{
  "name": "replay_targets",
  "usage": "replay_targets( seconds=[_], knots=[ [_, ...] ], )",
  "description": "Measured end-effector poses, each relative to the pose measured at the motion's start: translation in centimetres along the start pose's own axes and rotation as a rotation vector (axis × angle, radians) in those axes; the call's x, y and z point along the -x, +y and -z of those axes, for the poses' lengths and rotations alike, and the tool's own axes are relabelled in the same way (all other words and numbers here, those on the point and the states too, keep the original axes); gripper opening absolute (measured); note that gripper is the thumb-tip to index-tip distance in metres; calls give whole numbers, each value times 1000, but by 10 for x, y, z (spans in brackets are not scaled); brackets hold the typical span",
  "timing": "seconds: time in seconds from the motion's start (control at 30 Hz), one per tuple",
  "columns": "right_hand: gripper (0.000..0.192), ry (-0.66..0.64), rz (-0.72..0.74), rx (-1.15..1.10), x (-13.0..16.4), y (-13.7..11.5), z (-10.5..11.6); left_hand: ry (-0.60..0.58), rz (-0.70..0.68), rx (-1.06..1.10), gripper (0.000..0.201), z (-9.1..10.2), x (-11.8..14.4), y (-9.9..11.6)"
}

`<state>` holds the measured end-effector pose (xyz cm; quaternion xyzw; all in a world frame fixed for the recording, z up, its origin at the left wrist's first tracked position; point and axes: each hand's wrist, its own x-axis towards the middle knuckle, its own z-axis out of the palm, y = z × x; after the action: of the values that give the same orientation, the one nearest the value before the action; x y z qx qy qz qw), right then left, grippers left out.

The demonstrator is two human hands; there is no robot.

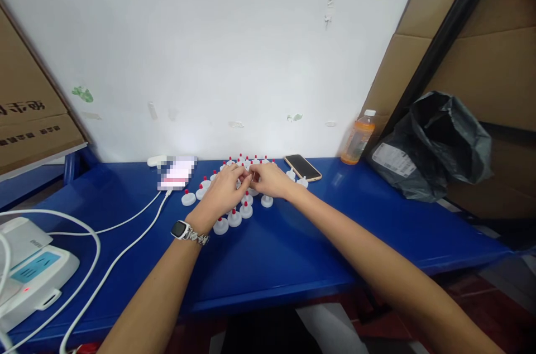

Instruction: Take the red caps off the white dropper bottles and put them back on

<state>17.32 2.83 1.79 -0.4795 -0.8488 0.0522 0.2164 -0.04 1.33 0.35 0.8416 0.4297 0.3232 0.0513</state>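
Many white nozzle caps with small red tips stand upright in a cluster on the blue table; one cap [245,210] sits at the near side. My left hand [226,186], with a watch at its wrist, reaches over the cluster, fingers closed in a pinch. Fingertip to fingertip with it, my right hand [268,180] is pinched too. Whatever lies between the fingers is too small and covered to make out. Below my right hand, a cap without a red tip [267,201] stands on the table. Two similar white caps [302,181] are farther right, beside a phone.
The dark-screened phone [304,167] lies near the wall. An orange drink bottle [358,137] and a grey plastic bag [431,147] stand right. At left are a blurred-out phone [178,173] on a white cable [125,250] and a power strip [39,276].
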Motion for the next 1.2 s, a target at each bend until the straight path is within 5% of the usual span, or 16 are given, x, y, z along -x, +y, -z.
replay_targets(
  seconds=[0.13,0.3,0.4,0.63,0.7,0.87,0.93,1.07,1.2],
  knots=[
    [16,93,-45,-101,25,11,7,9,6,2,26,-1,-1,-1],
    [6,8,43,-83,57,16,13,2,-12,52,28,-1,-1,7],
    [8,19,34,-326,58,16,12,13,-24,107,29,0,0,15],
    [34,274,-119,-933,57,21,15,-65,-17,352,32,-5,4,39],
    [31,275,-142,-808,70,26,16,-68,-26,353,31,-9,4,42],
    [14,153,-28,50,99,41,21,-30,-67,323,32,-15,3,43],
    [12,86,-1,220,102,44,21,-42,-81,310,33,-17,3,43],
    [12,75,24,233,96,44,17,-66,-87,297,34,-17,2,42],
    [16,298,-46,-233,80,36,12,-12,-62,284,34,-14,2,43]
  ],
)
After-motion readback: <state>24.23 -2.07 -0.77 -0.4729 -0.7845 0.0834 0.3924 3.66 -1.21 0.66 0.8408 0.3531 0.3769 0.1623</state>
